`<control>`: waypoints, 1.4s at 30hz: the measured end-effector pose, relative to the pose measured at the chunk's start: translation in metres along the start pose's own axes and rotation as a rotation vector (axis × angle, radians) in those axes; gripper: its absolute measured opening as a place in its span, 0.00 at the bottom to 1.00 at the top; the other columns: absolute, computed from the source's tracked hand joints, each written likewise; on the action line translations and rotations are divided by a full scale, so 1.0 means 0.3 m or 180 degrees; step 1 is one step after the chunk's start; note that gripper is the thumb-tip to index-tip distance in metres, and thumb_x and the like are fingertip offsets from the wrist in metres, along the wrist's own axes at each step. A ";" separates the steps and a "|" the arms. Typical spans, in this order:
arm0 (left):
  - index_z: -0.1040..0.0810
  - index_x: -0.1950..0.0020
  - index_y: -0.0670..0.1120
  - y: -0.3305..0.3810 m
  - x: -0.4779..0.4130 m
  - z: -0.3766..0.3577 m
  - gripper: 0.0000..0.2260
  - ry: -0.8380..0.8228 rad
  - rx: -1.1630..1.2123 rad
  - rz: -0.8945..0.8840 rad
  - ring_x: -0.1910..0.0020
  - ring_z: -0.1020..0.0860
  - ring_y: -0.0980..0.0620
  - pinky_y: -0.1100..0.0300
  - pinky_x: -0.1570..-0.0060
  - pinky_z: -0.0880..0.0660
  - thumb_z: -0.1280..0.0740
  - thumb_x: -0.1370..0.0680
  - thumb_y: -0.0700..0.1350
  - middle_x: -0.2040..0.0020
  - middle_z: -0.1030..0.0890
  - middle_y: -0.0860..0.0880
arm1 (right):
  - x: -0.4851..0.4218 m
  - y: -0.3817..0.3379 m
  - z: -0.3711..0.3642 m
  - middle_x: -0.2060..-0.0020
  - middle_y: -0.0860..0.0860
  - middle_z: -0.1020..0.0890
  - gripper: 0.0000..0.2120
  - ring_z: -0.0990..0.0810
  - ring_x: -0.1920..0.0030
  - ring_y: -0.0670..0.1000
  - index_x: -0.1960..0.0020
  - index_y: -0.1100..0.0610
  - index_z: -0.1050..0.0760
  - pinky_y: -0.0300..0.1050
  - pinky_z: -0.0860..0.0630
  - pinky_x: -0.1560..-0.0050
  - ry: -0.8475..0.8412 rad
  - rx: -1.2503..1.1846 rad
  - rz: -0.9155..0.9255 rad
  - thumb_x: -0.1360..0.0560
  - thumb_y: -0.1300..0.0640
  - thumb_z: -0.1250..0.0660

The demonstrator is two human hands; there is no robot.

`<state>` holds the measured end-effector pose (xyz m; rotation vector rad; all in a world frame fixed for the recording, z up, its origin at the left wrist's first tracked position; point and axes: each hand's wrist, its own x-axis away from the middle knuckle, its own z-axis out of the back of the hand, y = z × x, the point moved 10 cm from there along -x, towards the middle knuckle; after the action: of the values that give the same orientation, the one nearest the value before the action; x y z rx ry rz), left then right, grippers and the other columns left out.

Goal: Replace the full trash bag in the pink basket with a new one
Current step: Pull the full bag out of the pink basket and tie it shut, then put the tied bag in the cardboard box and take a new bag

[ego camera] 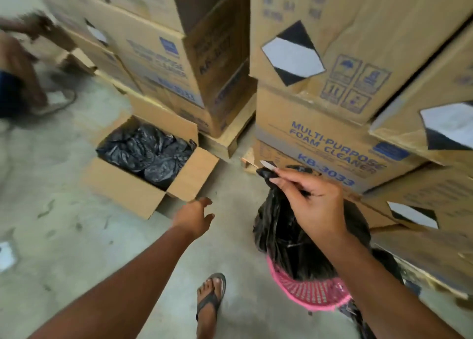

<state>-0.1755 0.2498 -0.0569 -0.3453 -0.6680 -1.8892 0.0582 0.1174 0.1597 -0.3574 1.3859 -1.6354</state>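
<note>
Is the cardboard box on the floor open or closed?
Open: the cardboard box has its flaps folded outward, and crumpled black plastic bags show inside.

The person is wearing no sleeves; both forearms are showing bare; the foot (pixel 210 300) is wearing a dark flip-flop sandal (pixel 213 296) with straps.

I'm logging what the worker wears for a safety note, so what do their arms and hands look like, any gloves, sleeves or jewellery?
Both forearms are bare as far as the frame shows: no sleeves, no gloves. The left hand and the right hand show no rings, and neither wrist carries a watch or band. The nails look short and unpainted. The one foot in view wears a dark flip-flop.
</note>
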 end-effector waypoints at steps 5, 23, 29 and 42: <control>0.30 0.33 0.53 -0.169 -0.038 0.170 0.21 0.0114 0.0035 0.0122 0.40 0.22 0.44 0.49 0.44 0.23 0.34 0.24 0.56 0.38 0.20 0.48 | -0.165 -0.168 -0.216 0.54 0.30 0.17 0.09 0.16 0.53 0.37 0.48 0.49 0.18 0.31 0.24 0.47 -0.0232 -0.0127 0.0144 0.28 0.57 0.26; 0.29 0.33 0.48 -0.772 -0.496 0.443 0.21 0.0301 -0.0273 0.0380 0.40 0.25 0.39 0.46 0.46 0.23 0.34 0.25 0.50 0.40 0.22 0.43 | -0.490 0.308 -1.539 0.59 0.49 0.15 0.09 0.18 0.58 0.41 0.49 0.61 0.16 0.28 0.22 0.53 -0.1005 0.0466 -0.0239 0.27 0.58 0.26; 0.31 0.33 0.50 -0.888 -0.540 0.447 0.22 0.0305 -0.0354 0.0539 0.40 0.25 0.40 0.46 0.46 0.24 0.32 0.26 0.51 0.40 0.23 0.44 | -0.468 0.322 -1.735 0.46 0.55 0.15 0.15 0.17 0.50 0.46 0.39 0.59 0.20 0.29 0.22 0.47 -0.1514 0.0354 -0.0420 0.25 0.62 0.29; 0.32 0.31 0.49 -0.407 -0.442 0.259 0.23 -0.0050 -0.0673 0.0000 0.38 0.27 0.40 0.42 0.40 0.26 0.33 0.24 0.50 0.36 0.24 0.43 | -0.176 0.719 -0.997 0.44 0.58 0.16 0.15 0.19 0.44 0.58 0.37 0.58 0.22 0.49 0.23 0.41 -0.1800 0.1634 -0.1077 0.23 0.55 0.33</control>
<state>-0.2384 0.4309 -0.0990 -0.4951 -0.4790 -1.9635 -0.0309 0.3584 -0.1100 -0.7056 0.4776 -1.8947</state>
